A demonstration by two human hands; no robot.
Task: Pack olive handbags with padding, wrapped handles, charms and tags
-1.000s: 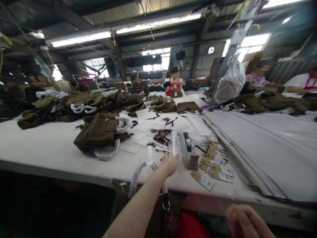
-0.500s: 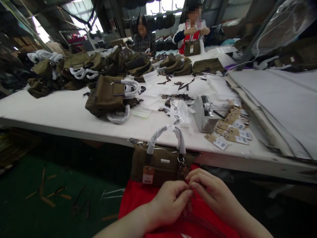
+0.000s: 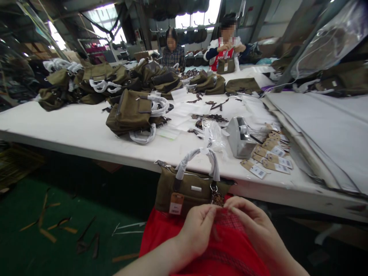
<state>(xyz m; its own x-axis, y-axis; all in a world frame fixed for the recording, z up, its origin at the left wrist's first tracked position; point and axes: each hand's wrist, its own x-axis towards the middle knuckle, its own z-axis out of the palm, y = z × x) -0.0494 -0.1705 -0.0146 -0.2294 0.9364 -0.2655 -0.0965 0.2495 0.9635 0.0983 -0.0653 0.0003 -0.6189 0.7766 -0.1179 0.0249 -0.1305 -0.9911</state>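
Note:
An olive handbag [image 3: 166, 188] leans upright at the table edge against the red apron [image 3: 161, 230]. Its handles [image 3: 184, 164] are wrapped in pale film. A brown tag [image 3: 176, 202] hangs on its front, and a leopard-patterned charm [image 3: 217, 198] dangles by a ring at the right handle. Just below the charm, my left hand [image 3: 198, 227] is pinched closed, thumb against fingers. My right hand [image 3: 252, 219] pinches too, slightly to the right of it. Something thin may run between the fingertips, but it is too small to make out.
On the white table [image 3: 77, 138] lie an olive bag [image 3: 135, 109], a pile of bags [image 3: 97, 73], a grey tape dispenser [image 3: 240, 143], clear plastic [image 3: 214, 134] and several tags [image 3: 273, 157]. Two people work across the table; one holds a bag [image 3: 225, 66].
My hands have drawn slightly apart, both still pinching. The view has shifted a little, so the table and bags appear lower and further right.

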